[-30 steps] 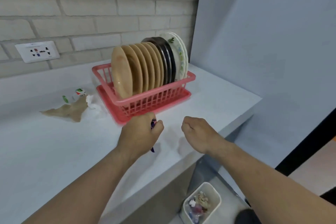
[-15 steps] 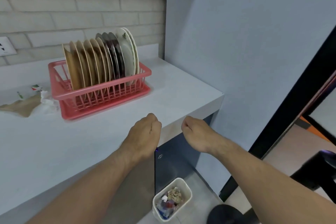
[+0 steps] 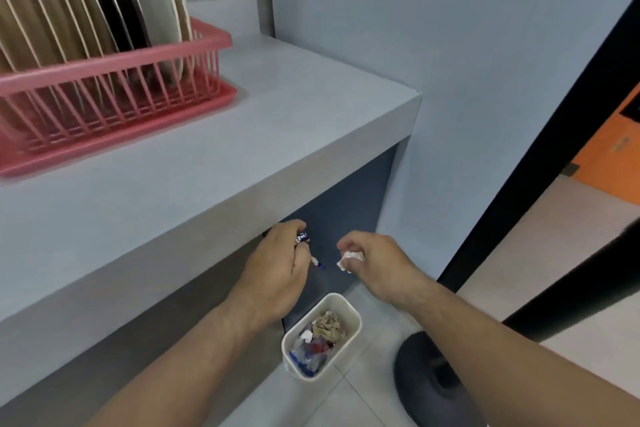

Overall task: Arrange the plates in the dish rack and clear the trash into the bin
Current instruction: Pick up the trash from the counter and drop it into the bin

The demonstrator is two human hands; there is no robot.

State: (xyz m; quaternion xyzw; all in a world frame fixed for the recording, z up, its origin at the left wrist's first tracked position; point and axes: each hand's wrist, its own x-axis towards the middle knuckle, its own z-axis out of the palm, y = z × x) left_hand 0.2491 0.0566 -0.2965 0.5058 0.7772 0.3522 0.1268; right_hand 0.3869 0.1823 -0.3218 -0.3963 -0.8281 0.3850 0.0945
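Both fists clutch trash: left hand (image 3: 277, 267) a wrapper (image 3: 303, 238), right hand (image 3: 374, 262) a tissue (image 3: 349, 258), above the bin (image 3: 349, 345). Plates (image 3: 104, 10) racked already (drop's basically what's left).

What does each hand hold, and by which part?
The left hand grips a crumpled wrapper around its middle, mostly hidden inside the fist. The right hand pinches a white paper wad by its upper part.

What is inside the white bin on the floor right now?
The bin holds crumpled brown paper, a white scrap and blue-and-red wrappers. Anything beneath that top layer is covered.
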